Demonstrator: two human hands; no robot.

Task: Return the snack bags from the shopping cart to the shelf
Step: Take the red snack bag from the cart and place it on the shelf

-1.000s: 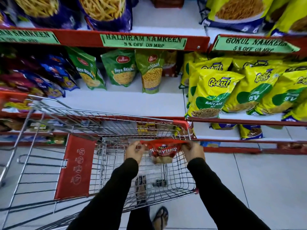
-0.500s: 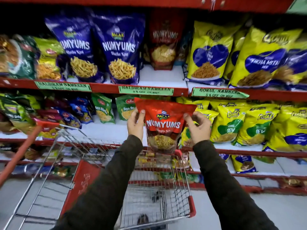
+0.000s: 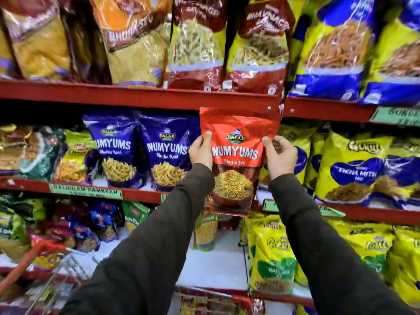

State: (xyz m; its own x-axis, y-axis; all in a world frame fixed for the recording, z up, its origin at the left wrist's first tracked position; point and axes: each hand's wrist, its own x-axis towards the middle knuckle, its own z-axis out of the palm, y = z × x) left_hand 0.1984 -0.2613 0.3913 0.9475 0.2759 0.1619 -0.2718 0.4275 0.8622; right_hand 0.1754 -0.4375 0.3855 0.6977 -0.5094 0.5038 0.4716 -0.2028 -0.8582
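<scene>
My left hand [image 3: 201, 151] and right hand [image 3: 280, 155] pinch the red Numyums bag [image 3: 236, 160] upright before the middle shelf [image 3: 136, 193]; I should slide it squarely beside the blue Numyums bags [image 3: 167, 151].

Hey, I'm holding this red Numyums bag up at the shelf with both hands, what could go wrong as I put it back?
1. The red Numyums bag is pinched only at its side edges by the left hand and right hand; the glossy film might slip.
2. Its top overlaps the red shelf edge above, so it may snag going in.
3. The blue Numyums bags stand close on its left; pushing in could tip one.
</scene>
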